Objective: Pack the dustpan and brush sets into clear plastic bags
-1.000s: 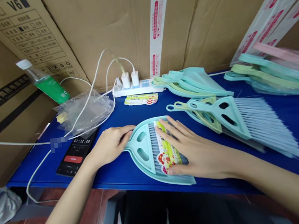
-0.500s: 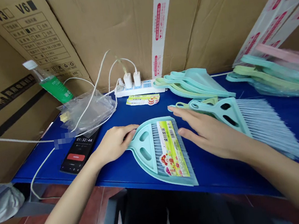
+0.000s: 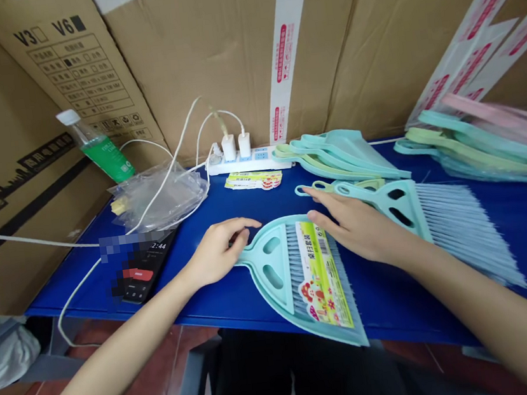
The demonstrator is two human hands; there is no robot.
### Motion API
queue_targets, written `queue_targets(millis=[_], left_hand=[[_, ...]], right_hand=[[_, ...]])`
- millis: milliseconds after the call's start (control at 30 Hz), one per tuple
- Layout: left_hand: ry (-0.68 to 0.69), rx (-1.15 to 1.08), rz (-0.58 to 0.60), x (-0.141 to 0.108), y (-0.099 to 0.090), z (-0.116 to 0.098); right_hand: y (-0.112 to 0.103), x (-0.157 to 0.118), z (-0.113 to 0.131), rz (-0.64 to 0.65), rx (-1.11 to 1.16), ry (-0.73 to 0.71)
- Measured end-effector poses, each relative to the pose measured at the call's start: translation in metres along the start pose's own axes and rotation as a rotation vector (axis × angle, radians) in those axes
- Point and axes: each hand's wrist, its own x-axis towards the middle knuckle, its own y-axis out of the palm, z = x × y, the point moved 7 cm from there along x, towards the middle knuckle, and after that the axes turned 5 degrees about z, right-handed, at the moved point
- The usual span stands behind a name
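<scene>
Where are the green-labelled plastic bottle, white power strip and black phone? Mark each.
green-labelled plastic bottle (image 3: 103,152), head view, on its green label
white power strip (image 3: 259,159), head view, on its top face
black phone (image 3: 150,269), head view, on its screen

One head-worn view looks forward and down, close over the blue table (image 3: 237,293).

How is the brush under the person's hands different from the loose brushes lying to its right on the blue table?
The brush set lies inside a teal dustpan; the loose brushes lie straight on the blue table. The brush set carries a bright printed label across its bristles; the loose brushes show none. The left hand is at its handle and the right hand at its far edge, partly over the loose brushes. All are pastel plastic with pale bristles.
</scene>
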Motion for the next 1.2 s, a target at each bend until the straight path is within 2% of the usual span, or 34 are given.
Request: queue_targets(millis=[133, 200, 267, 333, 400, 500, 600, 767, 1100, 1200], left_hand=[[0.020, -0.033, 0.020, 0.001, 0.003, -0.001], [0.041, 0.084, -0.038, -0.001, -0.005, -0.001], [0.035, 0.313, -0.156, -0.003, -0.019, 0.000], [-0.033, 0.563, -0.275, -0.006, -0.036, 0.004], [-0.163, 0.743, -0.332, -0.008, -0.050, 0.013], [-0.347, 0.877, -0.292, -0.010, -0.060, 0.029], [-0.439, 0.911, -0.216, -0.011, -0.061, 0.040], [-0.452, 0.913, -0.183, -0.013, -0.062, 0.038], [-0.385, 0.886, -0.253, -0.016, -0.067, 0.027], [-0.319, 0.883, -0.270, -0.014, -0.065, 0.022]], right_hand=[[-0.002, 0.003, -0.001, -0.017, -0.035, -0.038], [-0.005, 0.002, 0.002, -0.022, -0.057, -0.058], [-0.011, -0.002, 0.007, -0.041, -0.083, -0.074], [-0.017, -0.007, 0.013, -0.075, -0.109, -0.094], [-0.022, -0.011, 0.018, -0.108, -0.129, -0.115], [-0.022, -0.013, 0.021, -0.116, -0.150, -0.148], [-0.017, -0.011, 0.017, -0.085, -0.177, -0.163], [-0.010, -0.004, 0.012, -0.037, -0.146, -0.165], [-0.011, 0.004, 0.012, -0.047, -0.050, -0.140], [-0.012, 0.005, 0.010, -0.064, -0.009, -0.108]])
